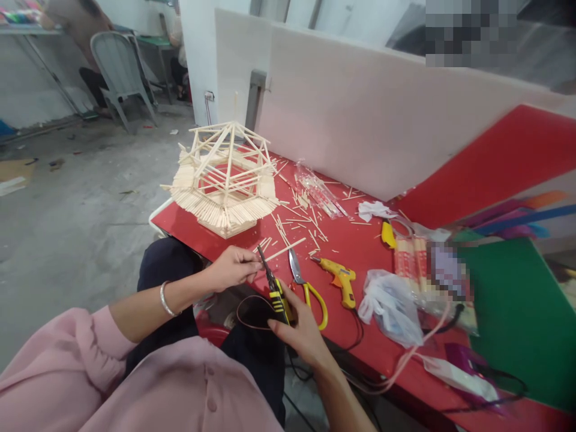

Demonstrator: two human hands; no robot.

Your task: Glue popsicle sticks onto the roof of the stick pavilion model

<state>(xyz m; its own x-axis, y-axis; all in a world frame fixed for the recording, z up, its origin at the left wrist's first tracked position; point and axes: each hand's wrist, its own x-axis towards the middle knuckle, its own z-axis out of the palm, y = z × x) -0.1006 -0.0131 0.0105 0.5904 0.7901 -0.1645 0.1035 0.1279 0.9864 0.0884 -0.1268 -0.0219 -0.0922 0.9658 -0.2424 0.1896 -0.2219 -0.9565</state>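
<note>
My left hand (236, 267) is closed, with thumb and fingertips pinched around the near end of a thin wooden stick (288, 247). In my right hand (303, 333) is a black-and-yellow-handled tool (276, 297) with a long, narrow dark tip. That tip points up beside my left fingertips, where it crosses the stick; whether its jaws are parted is too small to tell. Beyond my left hand, a pagoda-like model (227, 195) made of wooden sticks stands upright on the red table (189, 231). Yellow-handled scissors (299, 276) lie just right of the tool.
Right of the scissors lies a yellow glue gun (339, 279), its cord trailing off the edge. Loose sticks (310, 225) and a clear packet (321, 189) are scattered behind. A white plastic bag (391, 306) and green board (517, 312) occupy the right. A person sits near a chair (117, 63).
</note>
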